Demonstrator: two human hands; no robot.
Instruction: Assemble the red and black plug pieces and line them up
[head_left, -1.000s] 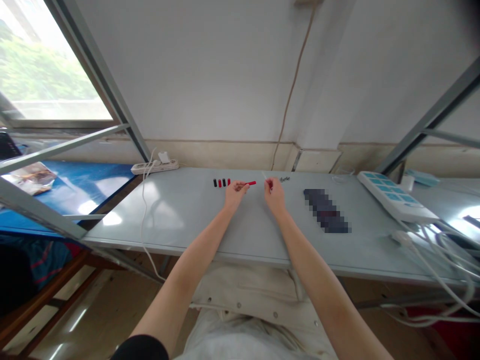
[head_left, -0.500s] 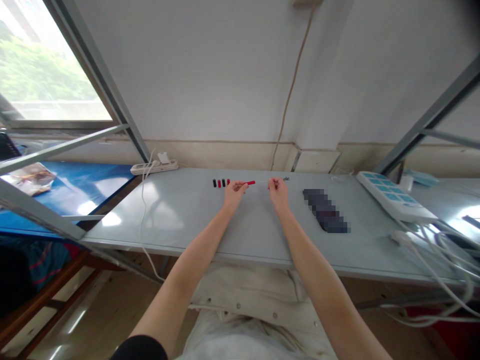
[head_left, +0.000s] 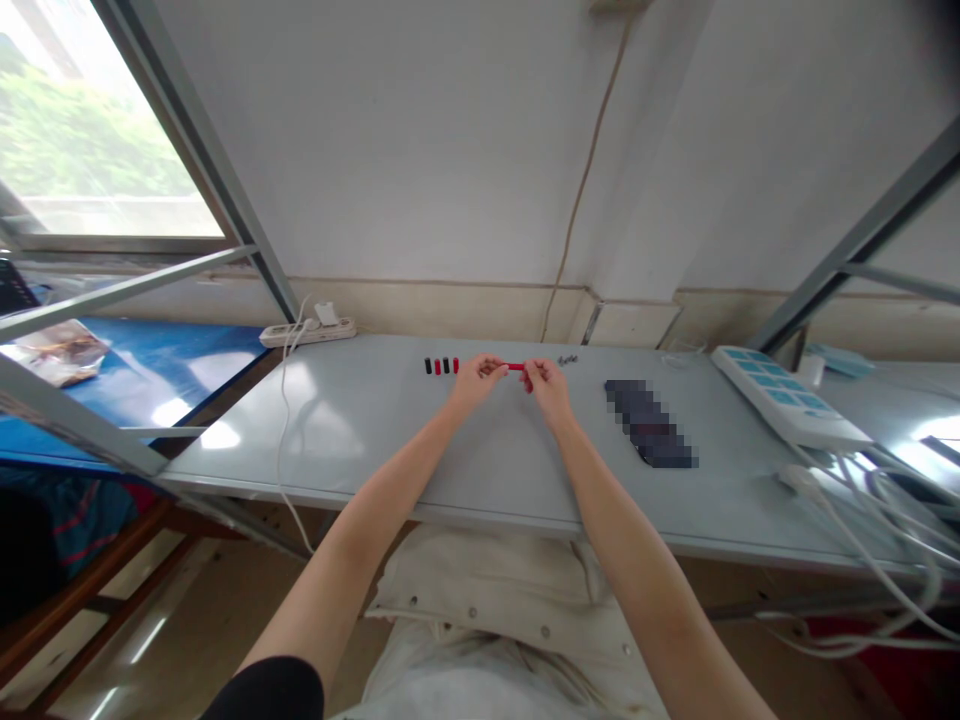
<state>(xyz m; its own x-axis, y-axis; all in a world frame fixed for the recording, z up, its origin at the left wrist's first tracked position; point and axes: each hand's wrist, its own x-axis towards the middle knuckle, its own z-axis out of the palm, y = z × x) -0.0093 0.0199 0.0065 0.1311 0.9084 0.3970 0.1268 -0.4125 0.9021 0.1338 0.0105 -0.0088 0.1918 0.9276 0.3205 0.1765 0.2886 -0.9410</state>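
Between my two hands a slim red pen-like tube (head_left: 515,367) lies level, just above the grey table. My left hand (head_left: 480,378) pinches its left end. At the other end, the fingers of my right hand (head_left: 546,383) close round the tube's tip; whether a small part is also in them is hidden. Left of my left hand, several short black and red cylinders (head_left: 442,366) stand upright in a row. A few small dark pieces (head_left: 568,360) lie just beyond my right hand, too small to name.
On the right of the table (head_left: 517,480) lies a dark blurred-out flat item (head_left: 651,424). Farther right is a white power strip (head_left: 784,395) with blue panels and loose cables. Another power strip (head_left: 309,333) with a trailing white cord sits back left. Metal posts flank the table.
My right hand has moved slightly left to meet the right end of the red tube, which stood clear before. The small dark pieces behind it show more fully now.
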